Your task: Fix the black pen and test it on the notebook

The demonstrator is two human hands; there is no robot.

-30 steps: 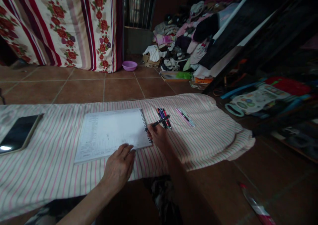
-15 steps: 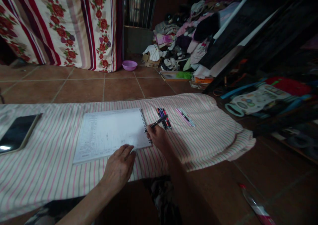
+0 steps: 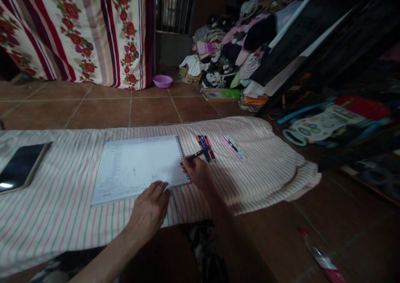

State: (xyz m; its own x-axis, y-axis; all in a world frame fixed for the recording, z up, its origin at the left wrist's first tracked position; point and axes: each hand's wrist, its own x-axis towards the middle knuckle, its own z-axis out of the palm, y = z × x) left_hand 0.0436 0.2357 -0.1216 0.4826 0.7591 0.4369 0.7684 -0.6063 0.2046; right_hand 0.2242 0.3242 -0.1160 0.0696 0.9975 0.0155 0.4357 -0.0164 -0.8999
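A spiral notebook (image 3: 150,158) lies on a striped cloth (image 3: 75,216), its white page bearing faint lines and printed text along the left and lower edges. My right hand (image 3: 197,170) grips a black pen (image 3: 200,152) at the notebook's spiral edge. The pen leans, with its tip end toward the page; whether it touches the paper I cannot tell. Across the lower edge of the page rests my left hand (image 3: 150,210), its fingers laid out and holding nothing. Just beyond the right hand are several pens (image 3: 206,143) in a bunch.
Another small group of pens (image 3: 233,146) lies farther right. On the left is a phone (image 3: 23,166). A purple basin (image 3: 163,81), a clothes pile (image 3: 231,45) and a bottle (image 3: 323,260) are on the tiled floor. A flowered curtain (image 3: 93,33) hangs behind.
My right hand has shifted slightly left with the pen, which now lies a little flatter. The left hand stays at the notebook's lower edge.
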